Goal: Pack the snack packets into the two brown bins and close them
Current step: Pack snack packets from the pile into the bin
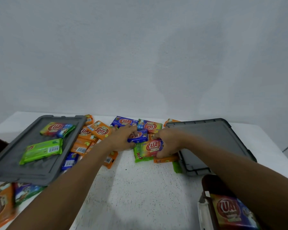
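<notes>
Our left hand (123, 138), at the centre of the frame, had its fingers curled round a blue packet (138, 136). Our right hand (167, 143), just beside it, pinched a rainbow packet (152, 147) at its edge. Both packets lay in the heap of snack packets (100, 130) on the white table (140, 188), between the left grey lid (10, 163), which carried two packets, and the right grey lid (206, 138). At lower right a brown bin (206, 180) held one packet (229, 211).
</notes>
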The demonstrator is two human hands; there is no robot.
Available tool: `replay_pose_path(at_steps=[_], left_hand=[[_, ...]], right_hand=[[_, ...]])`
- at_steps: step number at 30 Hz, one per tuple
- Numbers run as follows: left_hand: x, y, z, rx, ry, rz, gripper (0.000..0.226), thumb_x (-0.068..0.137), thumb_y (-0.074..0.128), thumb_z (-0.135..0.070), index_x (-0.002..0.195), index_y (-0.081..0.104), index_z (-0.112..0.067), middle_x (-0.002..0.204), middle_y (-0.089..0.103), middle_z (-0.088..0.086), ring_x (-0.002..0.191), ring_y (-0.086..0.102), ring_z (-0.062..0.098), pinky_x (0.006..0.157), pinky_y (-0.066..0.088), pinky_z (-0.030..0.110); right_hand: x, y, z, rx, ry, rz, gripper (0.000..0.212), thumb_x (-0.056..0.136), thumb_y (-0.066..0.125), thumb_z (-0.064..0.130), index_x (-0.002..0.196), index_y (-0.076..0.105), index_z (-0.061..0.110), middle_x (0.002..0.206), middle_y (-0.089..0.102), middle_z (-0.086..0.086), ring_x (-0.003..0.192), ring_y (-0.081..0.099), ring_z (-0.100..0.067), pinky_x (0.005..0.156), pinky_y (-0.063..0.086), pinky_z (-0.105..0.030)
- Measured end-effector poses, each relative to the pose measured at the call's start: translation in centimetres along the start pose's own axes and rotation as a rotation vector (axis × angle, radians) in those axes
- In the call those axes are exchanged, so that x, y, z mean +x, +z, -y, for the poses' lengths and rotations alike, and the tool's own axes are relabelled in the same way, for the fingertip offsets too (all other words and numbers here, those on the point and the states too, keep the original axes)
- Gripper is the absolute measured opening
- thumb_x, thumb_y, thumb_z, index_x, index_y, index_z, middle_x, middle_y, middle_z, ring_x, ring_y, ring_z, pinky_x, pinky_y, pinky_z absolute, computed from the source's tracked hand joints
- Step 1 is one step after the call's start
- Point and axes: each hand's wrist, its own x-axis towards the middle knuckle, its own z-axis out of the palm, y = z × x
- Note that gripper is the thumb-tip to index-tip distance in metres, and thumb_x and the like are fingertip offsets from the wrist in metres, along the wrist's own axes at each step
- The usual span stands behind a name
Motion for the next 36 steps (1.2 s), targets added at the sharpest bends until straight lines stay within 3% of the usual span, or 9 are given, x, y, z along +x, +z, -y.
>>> replay_pose_path(at_steps=[3, 6, 10, 12, 15, 18, 23, 31, 36], left_hand=[[-0.3, -0.1, -0.2, -0.036, -0.003, 0.016, 0.039, 0.082, 0.074, -0.035, 0.107, 0.045, -0.031, 0.132, 0.049, -0.005, 0.121, 0.05, 0.018, 0.102, 0.043, 0.048], [-0.6, -0.2, -0.7, -0.065, -0.042, -0.024, 0.067, 0.074, 0.08, -0.038, 0.127, 0.039, -0.033, 0.136, 0.049, -0.004, 0.121, 0.049, 0.017, 0.103, 0.043, 0.044], [-1.3, -0.5, -2.1, -0.082, -0.071, -0.088, 0.095, 0.072, 0.081, -0.042, 0.147, 0.026, -0.024, 0.141, 0.047, 0.0, 0.118, 0.054, 0.018, 0.093, 0.052, 0.036], [-1.9, -1.2, -3.2, -0.242, -0.088, -0.133, 0.081, 0.075, 0.08, -0.043, 0.139, 0.035, -0.022, 0.13, 0.056, 0.001, 0.106, 0.061, 0.016, 0.081, 0.058, 0.035], [-2.8, -2.7, -5.6, -0.571, -0.052, -0.266, 0.036, 0.082, 0.076, -0.032, 0.103, 0.049, -0.02, 0.106, 0.067, 0.003, 0.092, 0.067, 0.017, 0.076, 0.06, 0.044], [-4.0, -4.3, -9.6, -0.825, -0.038, -0.338, 0.035, 0.082, 0.077, -0.014, 0.097, 0.045, -0.02, 0.099, 0.07, 0.009, 0.087, 0.072, 0.021, 0.074, 0.059, 0.051], [-6.4, -5.9, -16.7, -1.074, 0.059, -0.442, 0.036, 0.079, 0.078, -0.008, 0.099, 0.051, -0.02, 0.098, 0.069, 0.008, 0.083, 0.073, 0.022, 0.059, 0.06, 0.037], [-10.5, -1.8, -25.7, -0.745, 0.225, -0.366, 0.019, 0.088, 0.069, -0.017, 0.097, 0.054, -0.024, 0.098, 0.063, -0.008, 0.092, 0.067, 0.009, 0.06, 0.054, 0.028], [-11.7, 1.8, -29.6, -0.481, 0.247, -0.309, 0.017, 0.088, 0.068, -0.02, 0.092, 0.051, -0.018, 0.099, 0.057, -0.009, 0.087, 0.063, 0.012, 0.055, 0.046, 0.019]], right_hand=[[-1.3, -0.6, 0.5, 0.039, -0.058, 0.008, 0.07, 0.075, 0.075, 0.051, 0.133, 0.05, 0.021, 0.123, 0.058, 0.001, 0.101, 0.057, -0.011, 0.081, 0.054, -0.023], [-3.0, -1.3, 0.2, 0.045, -0.085, -0.024, 0.07, 0.074, 0.076, 0.049, 0.131, 0.047, 0.023, 0.113, 0.055, 0.009, 0.094, 0.055, -0.007, 0.07, 0.049, -0.015], [-5.5, -1.7, -1.1, 0.126, -0.066, -0.125, 0.068, 0.065, 0.081, 0.054, 0.117, 0.046, 0.03, 0.11, 0.059, 0.009, 0.09, 0.061, -0.009, 0.075, 0.056, -0.027], [-7.2, -1.9, -1.9, 0.188, -0.031, -0.164, 0.063, 0.066, 0.084, 0.041, 0.115, 0.046, 0.028, 0.107, 0.06, 0.008, 0.088, 0.062, -0.009, 0.074, 0.057, -0.028], [-10.3, -2.1, -3.0, 0.327, -0.002, -0.252, 0.061, 0.069, 0.084, 0.029, 0.116, 0.046, 0.028, 0.105, 0.063, 0.006, 0.084, 0.065, -0.008, 0.07, 0.059, -0.025], [-14.4, -1.9, -4.2, 0.41, 0.02, -0.334, 0.064, 0.072, 0.082, 0.026, 0.125, 0.046, 0.028, 0.112, 0.06, 0.004, 0.088, 0.064, -0.008, 0.07, 0.06, -0.031], [-21.1, -0.6, -6.2, 0.481, 0.052, -0.415, 0.067, 0.07, 0.084, 0.028, 0.124, 0.045, 0.034, 0.117, 0.058, 0.003, 0.094, 0.062, -0.011, 0.073, 0.058, -0.029], [-31.5, 5.0, -8.9, 0.262, 0.055, -0.484, 0.078, 0.058, 0.075, 0.049, 0.128, 0.05, 0.025, 0.109, 0.051, 0.013, 0.098, 0.054, -0.005, 0.078, 0.048, -0.018], [-34.5, 7.8, -10.6, -0.133, 0.085, -0.452, 0.077, 0.064, 0.055, 0.069, 0.132, 0.049, 0.033, 0.106, 0.05, 0.014, 0.098, 0.04, -0.007, 0.084, 0.035, -0.031]])
